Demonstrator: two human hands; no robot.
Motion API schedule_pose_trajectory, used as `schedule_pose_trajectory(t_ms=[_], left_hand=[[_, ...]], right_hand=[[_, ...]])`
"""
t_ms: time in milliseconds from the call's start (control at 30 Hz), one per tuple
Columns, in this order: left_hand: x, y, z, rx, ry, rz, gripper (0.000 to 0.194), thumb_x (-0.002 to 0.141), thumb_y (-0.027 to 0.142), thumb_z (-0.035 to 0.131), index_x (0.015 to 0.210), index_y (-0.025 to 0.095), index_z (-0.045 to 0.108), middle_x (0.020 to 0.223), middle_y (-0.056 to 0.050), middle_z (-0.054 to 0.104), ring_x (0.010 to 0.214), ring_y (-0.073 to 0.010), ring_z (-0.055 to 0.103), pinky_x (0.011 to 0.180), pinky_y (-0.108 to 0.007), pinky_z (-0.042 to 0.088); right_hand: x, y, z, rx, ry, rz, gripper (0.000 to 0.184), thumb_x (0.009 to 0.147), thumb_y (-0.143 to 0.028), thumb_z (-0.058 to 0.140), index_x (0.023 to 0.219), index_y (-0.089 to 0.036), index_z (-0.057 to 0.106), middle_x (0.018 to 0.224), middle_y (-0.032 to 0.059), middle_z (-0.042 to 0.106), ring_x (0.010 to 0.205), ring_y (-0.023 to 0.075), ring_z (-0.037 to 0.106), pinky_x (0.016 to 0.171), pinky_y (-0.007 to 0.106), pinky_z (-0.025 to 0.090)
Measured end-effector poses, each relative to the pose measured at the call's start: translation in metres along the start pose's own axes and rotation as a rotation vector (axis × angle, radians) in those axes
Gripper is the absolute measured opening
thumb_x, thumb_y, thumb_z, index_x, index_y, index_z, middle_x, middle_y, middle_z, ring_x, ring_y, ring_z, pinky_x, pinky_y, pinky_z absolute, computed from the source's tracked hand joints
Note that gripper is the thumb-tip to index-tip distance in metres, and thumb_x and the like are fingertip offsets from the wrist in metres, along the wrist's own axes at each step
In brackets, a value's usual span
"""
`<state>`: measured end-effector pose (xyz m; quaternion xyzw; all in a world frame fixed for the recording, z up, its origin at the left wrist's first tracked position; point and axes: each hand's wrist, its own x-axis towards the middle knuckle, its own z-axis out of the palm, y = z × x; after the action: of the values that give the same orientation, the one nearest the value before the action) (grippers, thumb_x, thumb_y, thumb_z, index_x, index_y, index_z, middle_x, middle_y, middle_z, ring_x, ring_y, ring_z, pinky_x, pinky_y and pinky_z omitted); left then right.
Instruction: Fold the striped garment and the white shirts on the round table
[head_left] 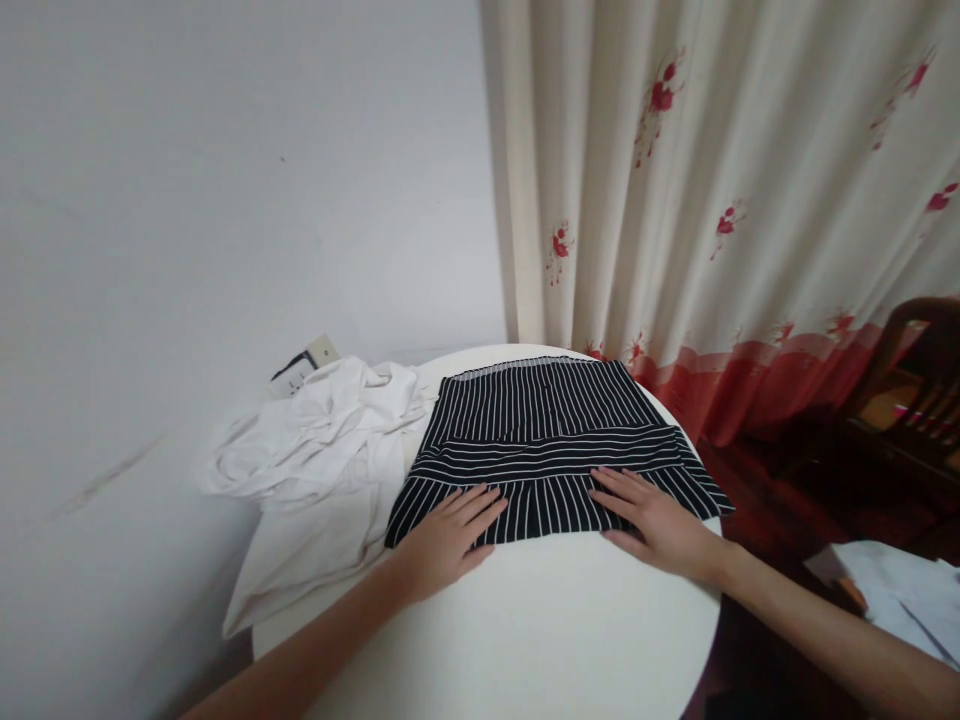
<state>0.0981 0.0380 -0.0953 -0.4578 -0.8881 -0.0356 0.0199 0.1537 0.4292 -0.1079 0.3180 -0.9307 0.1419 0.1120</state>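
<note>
A black garment with white stripes (540,410) lies spread on a round white table (555,620). Its near part shows a band of stripes running crosswise, with lengthwise stripes above and below it. My left hand (450,535) rests flat on the garment's near left edge, fingers stretched out. On the near right part, my right hand (652,520) lies flat too, fingers apart and thumb by the lower edge. Neither hand grips the cloth. What kind of garment it is I cannot tell for certain.
Rumpled white cloth (330,440) covers the table's left side and hangs over its edge, close to a wall socket (296,372). A floral curtain (675,200) hangs behind. To the right are a wooden chair (900,390) and a white item (892,590) lower down.
</note>
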Motion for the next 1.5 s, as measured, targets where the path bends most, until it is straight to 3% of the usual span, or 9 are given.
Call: schedule_pose_trajectory(t_ms=[167,367,533,633,733,900,1067,1233,1500], left_hand=[[-0.017,-0.022,-0.004,0.076,-0.064,-0.082,0.089,0.078,-0.009,0.032,0.157,0.032,0.034,0.159,0.0,0.041,0.145,-0.0165,0.039,0.118,-0.035,0.037],[-0.067,-0.012,-0.012,-0.006,-0.031,-0.138,0.088,0.076,-0.008,0.032,0.154,0.031,0.041,0.157,0.001,0.043,0.143,-0.0165,0.043,0.118,-0.034,0.038],[-0.102,0.009,-0.03,-0.161,-0.062,-0.127,0.071,0.091,0.011,0.045,0.154,0.042,0.037,0.157,0.005,0.044,0.139,-0.0204,0.049,0.116,-0.037,0.042],[-0.085,-0.013,-0.047,-0.236,0.048,-0.275,0.049,0.098,0.033,0.049,0.147,0.035,0.051,0.148,0.0,0.056,0.134,-0.0233,0.055,0.116,-0.04,0.041],[-0.051,-0.057,-0.054,-0.239,0.226,-0.421,0.048,0.094,0.041,0.05,0.137,0.022,0.061,0.142,-0.009,0.061,0.131,-0.0288,0.055,0.116,-0.047,0.038],[-0.006,-0.108,-0.046,-0.46,0.085,-0.47,0.043,0.081,0.046,0.058,0.11,0.019,0.074,0.109,-0.01,0.076,0.101,-0.0284,0.069,0.096,-0.04,0.052],[0.003,-0.117,-0.048,-0.54,0.109,-0.498,0.03,0.074,0.05,0.062,0.075,0.023,0.073,0.083,-0.005,0.076,0.082,-0.0258,0.069,0.082,-0.036,0.053],[0.0,-0.123,-0.051,-0.444,0.26,-0.528,0.031,0.08,0.049,0.056,0.08,0.022,0.071,0.09,-0.006,0.075,0.09,-0.0262,0.066,0.089,-0.038,0.051],[0.012,-0.13,-0.016,-0.286,0.305,-0.54,0.022,0.088,0.037,0.05,0.086,0.021,0.065,0.094,-0.009,0.069,0.094,-0.0258,0.063,0.092,-0.039,0.05]], right_hand=[[0.007,0.007,0.007,-0.068,0.005,-0.071,0.049,0.091,-0.002,0.046,0.138,-0.008,0.06,0.142,0.0178,0.058,0.135,0.0279,0.052,0.111,0.045,0.047],[-0.007,-0.034,0.013,-0.005,-0.008,-0.107,0.058,0.085,0.003,0.044,0.141,-0.01,0.057,0.143,0.0147,0.058,0.135,0.0258,0.053,0.111,0.043,0.048],[-0.024,-0.06,-0.01,0.149,-0.044,-0.006,0.043,0.096,-0.02,0.053,0.138,-0.024,0.061,0.137,0.0061,0.065,0.133,0.0254,0.056,0.11,0.042,0.05],[-0.012,-0.028,-0.03,0.155,0.061,0.151,0.035,0.099,-0.029,0.051,0.13,-0.025,0.068,0.133,0.0068,0.067,0.126,0.0261,0.061,0.111,0.046,0.047],[0.006,0.024,-0.037,0.131,0.109,0.292,0.034,0.095,-0.03,0.053,0.122,-0.021,0.071,0.125,0.0105,0.07,0.118,0.0293,0.064,0.108,0.051,0.047],[0.019,0.081,-0.026,0.117,0.013,0.397,0.031,0.09,-0.034,0.057,0.114,-0.021,0.072,0.111,0.0095,0.071,0.104,0.0263,0.066,0.098,0.043,0.05],[0.026,0.096,-0.022,0.134,-0.014,0.441,0.024,0.088,-0.037,0.057,0.097,-0.021,0.072,0.096,0.007,0.07,0.09,0.0228,0.066,0.086,0.035,0.05],[0.037,0.108,-0.031,0.16,0.054,0.43,0.024,0.092,-0.037,0.051,0.087,-0.021,0.068,0.087,0.005,0.071,0.083,0.0215,0.064,0.08,0.032,0.048],[0.051,0.12,-0.019,0.047,-0.039,0.514,0.017,0.089,-0.03,0.057,0.085,-0.021,0.071,0.087,0.0052,0.072,0.083,0.0219,0.065,0.079,0.032,0.047]])
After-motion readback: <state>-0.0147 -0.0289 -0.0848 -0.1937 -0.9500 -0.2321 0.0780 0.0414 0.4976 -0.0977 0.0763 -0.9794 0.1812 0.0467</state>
